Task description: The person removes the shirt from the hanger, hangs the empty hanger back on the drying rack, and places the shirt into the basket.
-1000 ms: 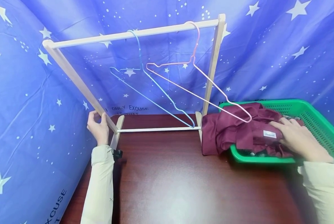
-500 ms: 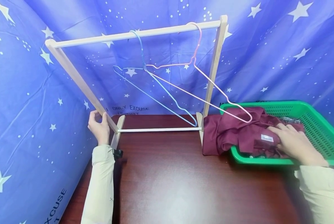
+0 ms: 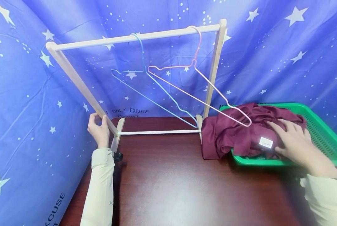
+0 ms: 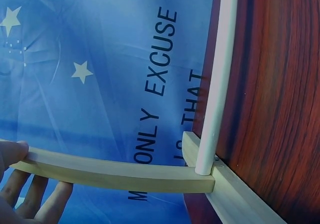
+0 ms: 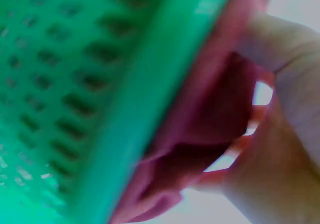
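Note:
My left hand [image 3: 98, 129] grips the left post [image 3: 78, 83] of a small wooden clothes rack near its foot. In the left wrist view its thumb lies above the post and the fingers below. A blue hanger [image 3: 168, 97] and a pink hanger [image 3: 176, 87] hang bare from the top bar [image 3: 162, 35]. My right hand [image 3: 299, 147] holds a maroon garment [image 3: 241, 138] with a white label [image 3: 266, 142], its fingertips partly lost in the cloth. The garment lies in a green basket [image 3: 329, 138] and spills over its left side. The right wrist view is blurred.
The rack's lower bar [image 3: 157, 132] runs just above the dark wooden table [image 3: 168, 175]. The pink hanger's right end overlaps the garment in the head view. Behind and to the left hangs a blue curtain [image 3: 24, 94] with stars.
The right hand has shifted the garment, which now bunches higher and covers more of the basket's back and right. The label has moved slightly left. The left hand keeps its hold on the post.

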`<state>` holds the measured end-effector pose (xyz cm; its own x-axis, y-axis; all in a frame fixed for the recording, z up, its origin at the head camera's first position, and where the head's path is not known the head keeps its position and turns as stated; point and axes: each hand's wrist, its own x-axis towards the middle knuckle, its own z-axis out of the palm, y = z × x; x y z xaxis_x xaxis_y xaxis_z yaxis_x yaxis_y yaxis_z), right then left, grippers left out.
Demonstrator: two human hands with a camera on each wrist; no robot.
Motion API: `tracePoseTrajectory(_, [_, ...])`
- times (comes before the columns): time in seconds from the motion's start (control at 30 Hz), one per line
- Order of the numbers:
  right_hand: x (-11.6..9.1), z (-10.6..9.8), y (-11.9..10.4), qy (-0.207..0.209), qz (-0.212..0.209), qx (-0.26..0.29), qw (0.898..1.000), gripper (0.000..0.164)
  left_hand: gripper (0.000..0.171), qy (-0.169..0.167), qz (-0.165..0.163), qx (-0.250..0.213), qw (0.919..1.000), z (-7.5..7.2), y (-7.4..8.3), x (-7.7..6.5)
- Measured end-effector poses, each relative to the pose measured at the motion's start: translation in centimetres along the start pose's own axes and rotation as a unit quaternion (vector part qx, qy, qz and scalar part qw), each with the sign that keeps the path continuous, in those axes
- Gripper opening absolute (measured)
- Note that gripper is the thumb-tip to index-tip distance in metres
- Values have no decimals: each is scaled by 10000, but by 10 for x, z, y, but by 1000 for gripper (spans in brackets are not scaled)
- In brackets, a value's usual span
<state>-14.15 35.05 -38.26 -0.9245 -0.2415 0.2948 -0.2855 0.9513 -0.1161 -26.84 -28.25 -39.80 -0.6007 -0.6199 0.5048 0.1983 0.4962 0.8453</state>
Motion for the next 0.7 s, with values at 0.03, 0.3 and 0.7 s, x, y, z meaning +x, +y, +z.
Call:
tracePoseTrajectory(0.03, [0, -2, -4, 87, -68, -27, 9999, 102, 19, -11, 4, 11, 10000, 0, 0, 0])
tracePoseTrajectory(0.3, [11, -5, -34, 1227, -1224, 444, 9839, 83, 18, -32, 44, 9, 10000, 0, 1, 0])
tracePoseTrajectory(0.7, [35, 16, -88, 1380, -1973, 835, 9670, 77, 17, -7, 81, -52, 10000, 1, -1, 0])
